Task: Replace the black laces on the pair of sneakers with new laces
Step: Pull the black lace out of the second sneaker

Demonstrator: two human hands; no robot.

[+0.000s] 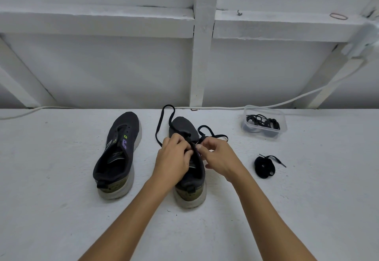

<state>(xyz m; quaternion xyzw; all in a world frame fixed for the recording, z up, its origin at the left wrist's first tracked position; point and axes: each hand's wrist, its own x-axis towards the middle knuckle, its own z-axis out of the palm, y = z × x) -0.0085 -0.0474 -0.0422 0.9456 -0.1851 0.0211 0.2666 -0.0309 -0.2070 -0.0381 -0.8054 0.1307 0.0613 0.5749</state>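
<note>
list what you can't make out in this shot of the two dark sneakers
Head view:
- Eyelets of the right dark sneaker: covered by the left hand and right hand.
- Flat black lace going in or out: unclear.
- Laces in the clear plastic tub: tangled, uncountable.

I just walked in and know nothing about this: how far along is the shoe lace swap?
Roughly midway, it seems. Done: the left sneaker shows bare eyelets, no lace. In hand: both hands, left hand and right hand, work a black lace at the right sneaker; whether it goes in or out is unclear. Left: a bundled lace lies on the table, and more laces sit in the clear tub.
</note>
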